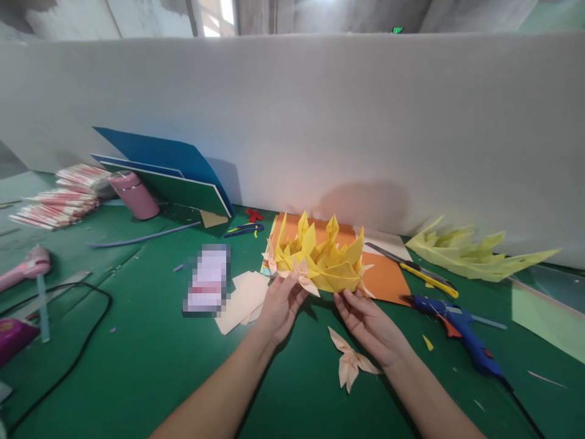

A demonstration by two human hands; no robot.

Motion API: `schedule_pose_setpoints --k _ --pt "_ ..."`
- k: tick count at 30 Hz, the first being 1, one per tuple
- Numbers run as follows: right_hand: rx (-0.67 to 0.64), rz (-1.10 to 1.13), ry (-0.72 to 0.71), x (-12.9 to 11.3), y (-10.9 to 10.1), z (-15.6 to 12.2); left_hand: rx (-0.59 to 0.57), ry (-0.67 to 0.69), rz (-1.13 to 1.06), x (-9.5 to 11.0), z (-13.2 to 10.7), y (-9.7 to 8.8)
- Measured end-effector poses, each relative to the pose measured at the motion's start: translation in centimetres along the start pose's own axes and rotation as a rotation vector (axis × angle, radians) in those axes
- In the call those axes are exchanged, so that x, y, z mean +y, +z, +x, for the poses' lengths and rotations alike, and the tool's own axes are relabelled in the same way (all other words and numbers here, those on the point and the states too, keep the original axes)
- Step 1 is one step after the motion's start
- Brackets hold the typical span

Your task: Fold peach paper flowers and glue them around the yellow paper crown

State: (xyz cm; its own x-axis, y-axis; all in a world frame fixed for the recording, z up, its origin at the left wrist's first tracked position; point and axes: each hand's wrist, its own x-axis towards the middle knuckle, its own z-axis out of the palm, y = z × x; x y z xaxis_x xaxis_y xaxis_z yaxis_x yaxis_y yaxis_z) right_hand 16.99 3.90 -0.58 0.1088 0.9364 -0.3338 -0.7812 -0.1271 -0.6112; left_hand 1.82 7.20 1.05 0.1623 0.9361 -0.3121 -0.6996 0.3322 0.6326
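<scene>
Between both hands is a yellow folded-paper crown (329, 268) with pointed tips, raised a little off the green table. Peach paper butterflies sit along its rim. My left hand (284, 305) grips the crown's lower left side, its thumb on a peach butterfly (304, 276) at the front. The fingers of my right hand (365, 317) are closed on the lower right edge. Just below that hand, a loose peach butterfly (351, 360) lies on the table. Orange paper (388, 281) lies flat behind the crown.
At right are a blue glue gun (461, 329), a yellow utility knife (429, 277) and a pale yellow folded-paper piece (475, 253). To the left lie a blurred-out phone (208, 279) and peach paper sheets (242, 305). A pink bottle (134, 195) stands near leaning boards (169, 190).
</scene>
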Motion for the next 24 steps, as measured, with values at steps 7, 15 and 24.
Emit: schedule_pose_setpoints --k 7,15,24 --pt "0.036 0.025 0.005 0.17 0.27 -0.1 -0.063 0.01 -0.004 0.11 -0.27 0.37" --pt "0.035 0.03 0.013 0.18 0.24 -0.2 -0.063 0.038 0.014 -0.19 0.1 0.01" --pt "0.033 0.03 0.013 0.24 0.49 -0.44 -0.077 0.053 0.031 -0.04 -0.06 0.03"
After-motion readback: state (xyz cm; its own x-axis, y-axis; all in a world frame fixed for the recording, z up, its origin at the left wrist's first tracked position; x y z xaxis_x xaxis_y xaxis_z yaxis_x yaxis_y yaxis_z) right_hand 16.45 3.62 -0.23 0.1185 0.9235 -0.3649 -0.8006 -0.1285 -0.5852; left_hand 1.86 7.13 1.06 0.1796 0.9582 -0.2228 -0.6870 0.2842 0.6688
